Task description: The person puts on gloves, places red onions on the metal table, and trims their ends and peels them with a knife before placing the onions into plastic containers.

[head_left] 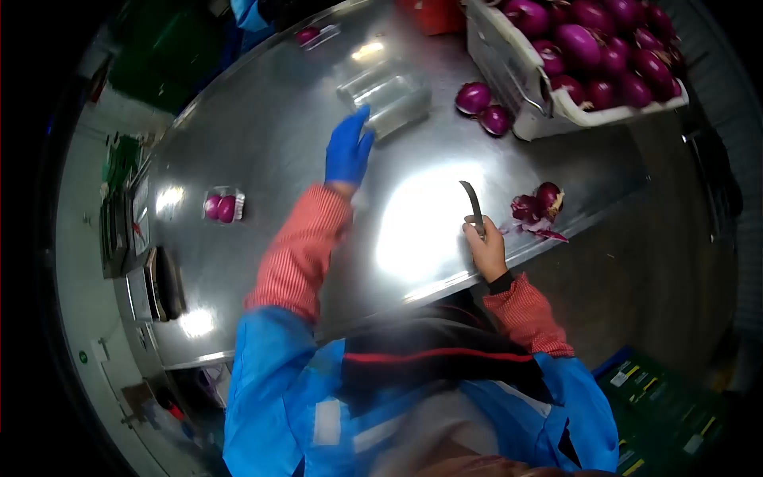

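The right hand (486,248) hides the handle of the knife (474,200) from me. Well in from the near edge of the counter (270,135), I can't count the blurred containers (389,99) or tell if the left hand (347,149) touches them. My view's top crops the crate (548,121) and a red object (433,14).

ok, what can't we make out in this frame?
Head view:
- Knife handle: covered by right hand.
- Clear trays: blurred; count and left hand contact unclear.
- White crate: lower contents hidden by wall and upper red onions.
- Red container: cut by top edge.
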{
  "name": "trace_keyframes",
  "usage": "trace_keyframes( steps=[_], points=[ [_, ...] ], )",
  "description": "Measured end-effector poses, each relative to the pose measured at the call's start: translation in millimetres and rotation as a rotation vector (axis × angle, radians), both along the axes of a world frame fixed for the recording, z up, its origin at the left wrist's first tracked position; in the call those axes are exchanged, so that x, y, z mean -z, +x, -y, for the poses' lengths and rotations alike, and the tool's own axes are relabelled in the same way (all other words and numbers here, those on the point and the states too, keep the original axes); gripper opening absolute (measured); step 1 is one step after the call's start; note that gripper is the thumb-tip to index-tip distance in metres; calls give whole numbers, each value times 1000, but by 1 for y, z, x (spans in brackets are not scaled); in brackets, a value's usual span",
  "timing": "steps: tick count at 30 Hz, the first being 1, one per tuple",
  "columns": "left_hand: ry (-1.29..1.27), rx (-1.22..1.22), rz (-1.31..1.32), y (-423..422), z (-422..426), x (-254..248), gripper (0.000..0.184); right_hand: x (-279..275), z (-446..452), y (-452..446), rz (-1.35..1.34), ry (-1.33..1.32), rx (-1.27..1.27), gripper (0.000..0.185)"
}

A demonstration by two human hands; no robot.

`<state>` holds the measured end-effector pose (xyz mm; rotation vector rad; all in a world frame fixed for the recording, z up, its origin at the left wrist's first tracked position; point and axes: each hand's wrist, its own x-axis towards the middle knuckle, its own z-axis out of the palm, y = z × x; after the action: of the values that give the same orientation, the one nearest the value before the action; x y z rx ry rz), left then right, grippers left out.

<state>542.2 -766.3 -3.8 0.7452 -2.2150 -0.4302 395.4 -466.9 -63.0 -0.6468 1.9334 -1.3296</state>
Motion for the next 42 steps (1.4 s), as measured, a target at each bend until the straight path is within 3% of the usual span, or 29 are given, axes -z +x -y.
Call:
trace_keyframes(
  steps=[1,3,5,10,13,14,17,19,21,22,24,26,27,30,32,33,35,37,39,42],
  points=[
    [-337,13,34,-33,13,-11,38,-11,-4,-2,-41,-21,3,25],
    [-119,-59,817,-68,43,-17,34,-11,-16,-2,-100,-100,82,19],
    [-62,-36,946,-78,70,-4,32,0,-36,-7,-113,-128,94,17],
    [-201,-76,743,-80,64,-24,29,8,-71,-19,-102,-114,182,16],
    [-223,-73,890,-85,49,-52,35,6,-81,-27,-102,-98,174,15],
    [-308,-29,801,-82,33,-60,32,4,-81,-30,-105,-115,216,15],
    [-445,173,530,-61,-20,-29,22,2,-80,-47,-116,-208,341,18],
    [-433,280,563,-50,-75,-16,21,9,-83,-75,-132,-256,416,24],
    [-179,239,855,-36,-94,38,22,-41,-79,-100,-211,-77,451,33],
    [31,298,707,-36,-112,35,36,-38,-73,-113,-370,23,460,36],
    [47,347,488,-51,-143,21,50,-32,-59,-138,-686,225,471,41],
    [138,424,334,-62,-151,26,65,-26,-56,-156,-683,304,300,37],
    [100,427,264,-71,-155,24,58,-23,-55,-165,-681,342,209,36],
    [540,433,129,-101,-169,33,45,-13,-56,-180,-215,-5,209,20],
    [884,458,125,-126,-173,30,51,-25,-55,-175,122,-159,217,10],
    [1056,489,77,-137,-180,24,57,-42,-57,-170,199,-153,193,10],
    [1023,584,41,-151,-198,15,73,-73,-62,-162,356,-133,143,9],
    [1301,763,-44,-163,-207,10,87,-83,-66,-161,437,-242,64,9],
    [1315,911,-62,-169,-209,-4,83,-91,-70,-162,486,-328,-16,10],
    [1570,914,-101,-166,-215,-22,78,-109,-73,-163,532,-383,-55,12]
  ],
)
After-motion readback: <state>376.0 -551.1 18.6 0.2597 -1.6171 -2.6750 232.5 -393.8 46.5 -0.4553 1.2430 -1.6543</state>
